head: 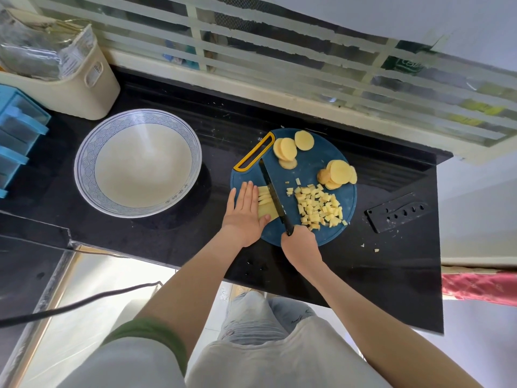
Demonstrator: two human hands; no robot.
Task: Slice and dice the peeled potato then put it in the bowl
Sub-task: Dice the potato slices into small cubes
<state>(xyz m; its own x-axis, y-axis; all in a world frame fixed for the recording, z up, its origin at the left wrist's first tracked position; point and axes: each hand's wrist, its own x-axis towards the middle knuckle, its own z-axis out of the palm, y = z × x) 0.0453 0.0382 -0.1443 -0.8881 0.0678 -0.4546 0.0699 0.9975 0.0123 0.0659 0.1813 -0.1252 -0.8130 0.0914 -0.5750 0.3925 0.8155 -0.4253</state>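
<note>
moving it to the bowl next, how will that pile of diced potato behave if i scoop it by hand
The diced potato is a loose heap of small separate cubes, so it will probably spill and scatter rather than lift together. Flat-sided, it should slide, not roll, when pushed. Stray bits already lie on the counter.

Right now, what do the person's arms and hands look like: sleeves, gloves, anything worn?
No gloves, rings or watch show on the left hand or the right hand. The left arm is uncovered up to a short white sleeve edged with a green cuff. The right arm shows no sleeve within the frame.
</note>
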